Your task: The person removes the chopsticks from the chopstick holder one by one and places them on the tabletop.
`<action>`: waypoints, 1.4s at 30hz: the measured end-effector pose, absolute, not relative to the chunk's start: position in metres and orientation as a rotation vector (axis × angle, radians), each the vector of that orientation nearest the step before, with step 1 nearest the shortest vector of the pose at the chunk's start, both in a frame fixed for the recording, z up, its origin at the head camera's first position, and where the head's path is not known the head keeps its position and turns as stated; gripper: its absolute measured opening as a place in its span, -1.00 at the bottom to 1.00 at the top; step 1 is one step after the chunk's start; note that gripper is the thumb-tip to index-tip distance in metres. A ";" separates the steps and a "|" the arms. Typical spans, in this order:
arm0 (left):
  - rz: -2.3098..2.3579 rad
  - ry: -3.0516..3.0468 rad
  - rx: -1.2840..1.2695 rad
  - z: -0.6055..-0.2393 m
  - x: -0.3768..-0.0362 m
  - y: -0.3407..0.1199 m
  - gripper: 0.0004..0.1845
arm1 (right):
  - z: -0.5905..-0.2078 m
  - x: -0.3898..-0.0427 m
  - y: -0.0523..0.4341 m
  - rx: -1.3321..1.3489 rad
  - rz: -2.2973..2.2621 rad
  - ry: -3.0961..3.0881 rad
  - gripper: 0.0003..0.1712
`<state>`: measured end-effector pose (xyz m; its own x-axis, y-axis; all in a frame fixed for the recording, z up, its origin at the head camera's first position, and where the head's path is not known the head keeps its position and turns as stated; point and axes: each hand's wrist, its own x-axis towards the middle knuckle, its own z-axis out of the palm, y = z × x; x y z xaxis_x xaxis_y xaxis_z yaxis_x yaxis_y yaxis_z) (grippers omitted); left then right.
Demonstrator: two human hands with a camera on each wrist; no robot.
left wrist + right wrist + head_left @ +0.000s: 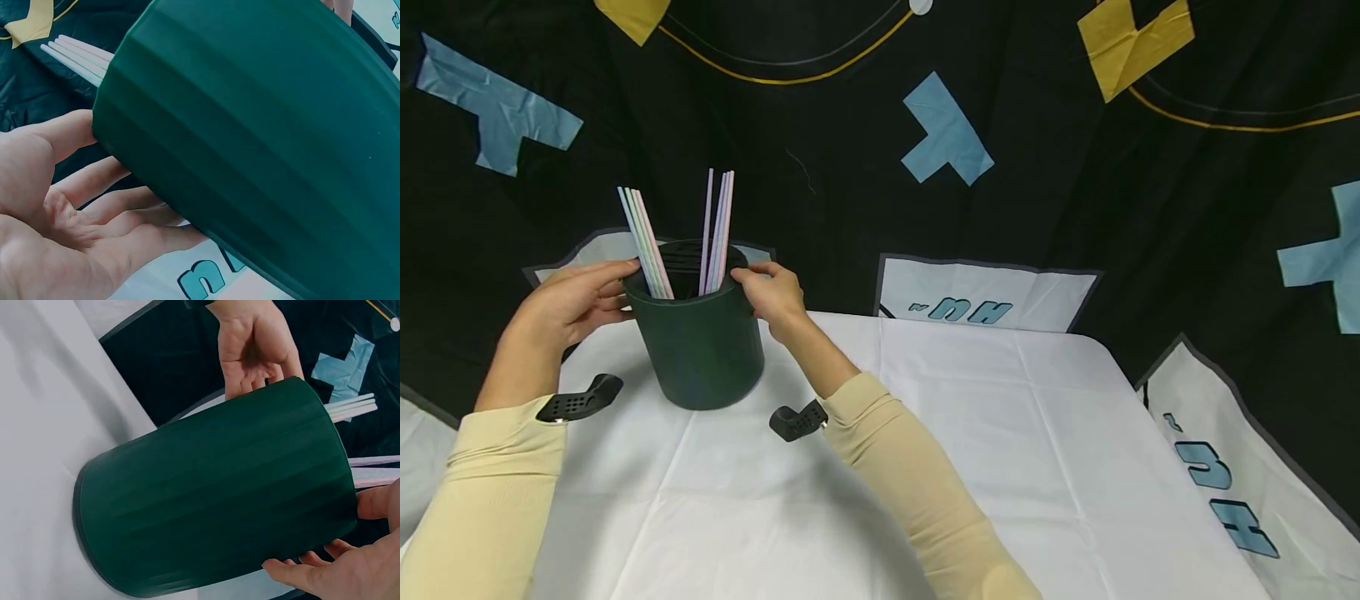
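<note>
A dark green round holder [703, 358] stands on the white table between both hands. Its wall shows faint vertical ribs in the left wrist view, and the inside is black. One bunch of thin pastel straws [647, 246] leans left in it; a second bunch of straws [718, 237] stands at the right. My left hand [568, 304] grips the holder's left side, thumb at the rim and fingers spread along the wall. From the right, my right hand [771, 296] holds the opposite side, thumb by the rim, fingers partly hidden behind the wall.
White cloth covers the table [925, 433]. Behind it hangs a black curtain [835, 208] with blue and yellow tape on it. White printed panels [985, 296] line the table's far edge. A black wrist strap [580, 402] sits on the left sleeve.
</note>
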<state>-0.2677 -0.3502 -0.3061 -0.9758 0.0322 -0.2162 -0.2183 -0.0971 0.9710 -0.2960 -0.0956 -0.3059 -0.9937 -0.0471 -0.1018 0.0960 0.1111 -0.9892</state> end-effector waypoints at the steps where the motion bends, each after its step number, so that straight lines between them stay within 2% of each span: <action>1: 2.191 1.994 -0.221 -0.306 -0.267 -0.350 -0.94 | -0.306 -0.296 -0.095 0.059 -2.033 2.241 -0.63; 9: 2.139 2.087 -0.238 -0.305 -0.262 -0.341 -0.91 | -0.305 -0.296 -0.089 0.073 -2.096 2.158 -0.60; 15: 2.180 2.092 -0.210 -0.307 -0.258 -0.325 -0.89 | -0.308 -0.296 -0.067 -0.059 -2.067 2.141 -0.54; 20: 2.060 2.244 -0.151 -0.308 -0.255 -0.302 -0.37 | -0.310 -0.297 -0.039 -0.135 -2.053 2.105 -0.51; 23: 1.961 2.349 -0.091 -0.308 -0.253 -0.285 -0.22 | -0.309 -0.295 -0.023 -0.137 -2.029 2.112 -0.50; 38: 1.875 2.441 0.068 -0.312 -0.243 -0.197 -0.34 | -0.309 -0.285 0.072 -0.126 -1.973 2.127 -0.40; 42: 1.914 2.399 0.088 -0.316 -0.245 -0.177 -0.36 | -0.309 -0.279 0.095 -0.118 -1.984 2.136 -0.45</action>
